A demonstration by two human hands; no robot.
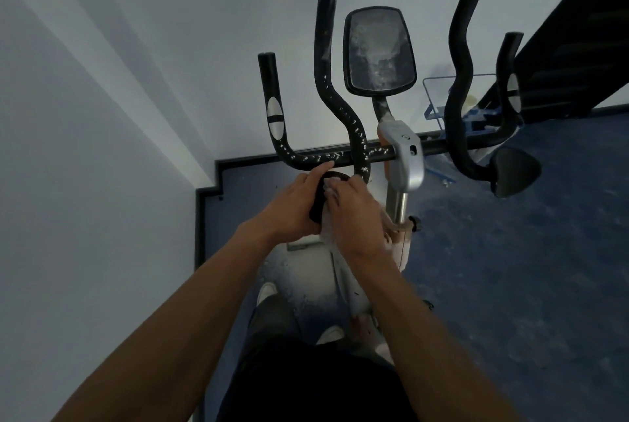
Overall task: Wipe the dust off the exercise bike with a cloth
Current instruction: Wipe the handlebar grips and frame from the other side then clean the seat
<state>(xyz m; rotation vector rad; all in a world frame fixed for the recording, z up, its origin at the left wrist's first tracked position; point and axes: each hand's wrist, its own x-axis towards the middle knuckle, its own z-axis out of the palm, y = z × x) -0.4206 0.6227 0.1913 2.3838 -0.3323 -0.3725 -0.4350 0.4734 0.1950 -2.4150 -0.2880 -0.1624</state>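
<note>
The left hand curls around the black rounded pad of the exercise bike, keeping it steady. The right hand grips the thin pale cloth against it; better to rub slowly, because white flakes stick on the matte foam handlebars

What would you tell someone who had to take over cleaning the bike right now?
Left hand: grips the black elbow pad on the bike's left side, holding it steady.
Right hand: holds the white cloth against that pad.
Done: nothing looks clean yet.
Left: the crossbar and inner left handlebar carry white specks; the console screen is smeared with dust; the right elbow pad and right handlebars look untouched.
Next, probably: finish this pad, then bars, then screen.
</note>
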